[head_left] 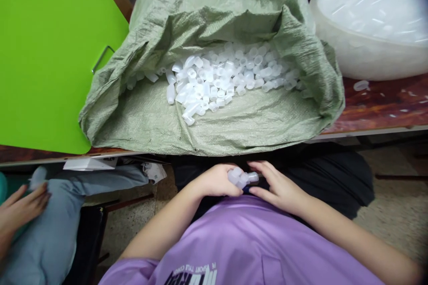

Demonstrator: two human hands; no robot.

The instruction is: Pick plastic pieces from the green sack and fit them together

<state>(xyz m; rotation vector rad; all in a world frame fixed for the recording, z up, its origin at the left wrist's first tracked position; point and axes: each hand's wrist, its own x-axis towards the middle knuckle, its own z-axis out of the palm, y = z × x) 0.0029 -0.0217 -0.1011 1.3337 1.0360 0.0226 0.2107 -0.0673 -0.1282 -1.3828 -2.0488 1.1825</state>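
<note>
Several small translucent caps (241, 177) sit bunched in my left hand (217, 181), fingers curled shut round them, held low at my lap just under the table edge (368, 132). My right hand (279, 189) is alongside, fingertips on the outermost cap of the bunch; whether it pinches or only touches, can't tell. Approx. status: small batch in hand, bulk not yet handled. Woven green sack (214, 129) lies open on the table directly ahead, w/ a large loose pile of caps (220, 80) inside, well apart from my hands. White tub (368, 53) at right holds clear plastic; one stray cap (361, 85) beside it. Green board (50, 53) at left. Another person's hand (20, 207) at far left, on their knee.
</note>
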